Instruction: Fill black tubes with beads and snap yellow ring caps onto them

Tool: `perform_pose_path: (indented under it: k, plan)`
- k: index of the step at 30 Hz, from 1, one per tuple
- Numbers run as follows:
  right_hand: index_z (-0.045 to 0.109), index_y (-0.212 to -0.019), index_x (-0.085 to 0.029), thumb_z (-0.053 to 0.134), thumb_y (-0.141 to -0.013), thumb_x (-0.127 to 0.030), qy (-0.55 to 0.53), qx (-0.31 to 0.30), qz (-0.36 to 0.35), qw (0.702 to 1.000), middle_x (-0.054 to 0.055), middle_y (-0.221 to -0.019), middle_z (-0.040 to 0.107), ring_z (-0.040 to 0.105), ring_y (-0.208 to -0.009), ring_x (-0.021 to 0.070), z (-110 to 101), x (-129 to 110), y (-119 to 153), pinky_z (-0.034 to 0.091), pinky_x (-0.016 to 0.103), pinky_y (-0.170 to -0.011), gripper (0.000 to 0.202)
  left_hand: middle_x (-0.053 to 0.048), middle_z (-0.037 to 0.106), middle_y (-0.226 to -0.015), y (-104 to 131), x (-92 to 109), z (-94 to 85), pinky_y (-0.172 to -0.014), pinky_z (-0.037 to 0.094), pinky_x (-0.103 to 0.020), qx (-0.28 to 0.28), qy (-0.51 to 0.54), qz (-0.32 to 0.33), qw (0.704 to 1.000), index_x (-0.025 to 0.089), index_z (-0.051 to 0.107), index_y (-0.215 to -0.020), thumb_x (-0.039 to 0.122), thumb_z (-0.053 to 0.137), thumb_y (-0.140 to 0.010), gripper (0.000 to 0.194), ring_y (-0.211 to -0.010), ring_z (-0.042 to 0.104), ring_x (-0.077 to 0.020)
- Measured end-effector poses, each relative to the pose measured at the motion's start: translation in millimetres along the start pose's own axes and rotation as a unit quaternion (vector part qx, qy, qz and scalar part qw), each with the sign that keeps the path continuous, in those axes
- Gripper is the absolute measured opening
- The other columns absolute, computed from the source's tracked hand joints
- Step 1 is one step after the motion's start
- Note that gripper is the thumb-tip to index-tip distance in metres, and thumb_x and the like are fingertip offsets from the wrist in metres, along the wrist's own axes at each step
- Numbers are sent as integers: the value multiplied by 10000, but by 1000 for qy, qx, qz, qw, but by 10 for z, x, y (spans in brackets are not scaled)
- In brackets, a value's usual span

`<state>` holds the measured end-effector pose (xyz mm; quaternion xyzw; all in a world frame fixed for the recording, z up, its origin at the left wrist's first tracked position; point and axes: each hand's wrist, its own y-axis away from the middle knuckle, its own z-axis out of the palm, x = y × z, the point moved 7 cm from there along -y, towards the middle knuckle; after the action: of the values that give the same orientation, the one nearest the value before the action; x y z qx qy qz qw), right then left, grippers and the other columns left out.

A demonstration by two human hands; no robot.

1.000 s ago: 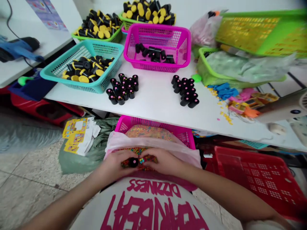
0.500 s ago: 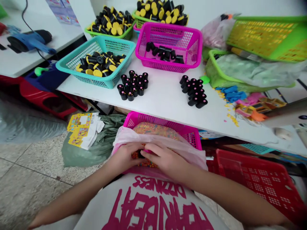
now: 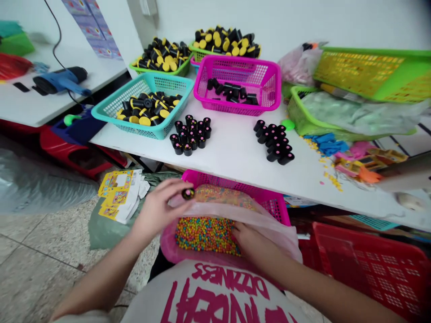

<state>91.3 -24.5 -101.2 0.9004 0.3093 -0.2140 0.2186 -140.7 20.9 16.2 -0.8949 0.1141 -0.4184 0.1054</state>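
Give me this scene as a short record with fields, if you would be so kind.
Left hand: holds a black tube near the bag
Right hand: fingers among colorful beads
Bag: open, partly over the lower pink basket
Table: two groups of standing tubes
Teal basket: black tubes with yellow ends
Upper pink basket: loose black tubes

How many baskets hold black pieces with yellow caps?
3 visible: the turquoise basket at front left, the left green basket behind it, and the rear green basket behind the magenta basket. The right green basket is mostly hidden by plastic, so it may be another.
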Motion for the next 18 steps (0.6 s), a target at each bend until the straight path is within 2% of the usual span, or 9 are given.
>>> perform_pose_path:
  k: [3,5,8,11,14,16,18]
  plan:
    - [684,-1069,-103,408,-788,66,47,-48,21,997,200,-1074,681,684,-964,274,187,-35,-170,525,367,-874,429,-48,676,-1019,-383,-324,-268,-883,586,-366,105,28,-72,991,228,616,-1212,378,751,-789,469,-942,676,-190]
    - [667,-1103,-63,402,-778,72,68,-78,23,994,230,-1108,663,683,-970,288,253,-124,-278,533,373,-854,441,-30,671,-952,-624,-551,-318,-857,593,-367,141,49,-112,982,203,521,-1287,357,792,-729,639,-878,687,-181]
    - [645,-1149,-70,434,-797,33,74,-105,-1,992,212,-1172,638,663,-1023,278,292,-288,-416,527,357,-885,423,-39,673,-978,-906,-804,-259,-793,597,-363,134,33,-157,978,189,444,-1306,315,812,-682,736,-811,695,-179]
    - [638,-1151,-87,512,-797,-34,55,-115,-36,991,186,-1181,627,642,-1041,262,309,-391,-512,516,334,-905,379,-69,668,-1035,-1030,-898,-203,-770,590,-372,108,-5,-166,980,187,437,-1299,317,813,-685,732,-801,696,-194]
    - [651,-1110,-83,563,-774,-76,24,-117,-57,991,182,-1126,638,638,-1015,261,331,-382,-561,519,318,-856,347,-112,628,-1091,-1016,-779,-238,-765,585,-412,98,-87,-132,982,175,447,-1322,349,793,-728,709,-825,677,-228]
    - [666,-1070,-97,584,-755,-89,0,-116,-66,991,169,-1101,655,645,-985,253,344,-337,-571,515,297,-807,326,-122,589,-1094,-1000,-532,-294,-804,571,-461,127,-167,-75,975,183,458,-1342,374,742,-791,649,-864,648,-258]
    - [675,-1039,-115,596,-743,-97,-25,-112,-73,991,152,-1089,677,655,-953,241,350,-289,-568,500,277,-766,306,-107,567,-1046,-1052,-180,-248,-879,539,-493,156,-213,3,964,197,473,-1344,390,696,-839,584,-937,613,-287]
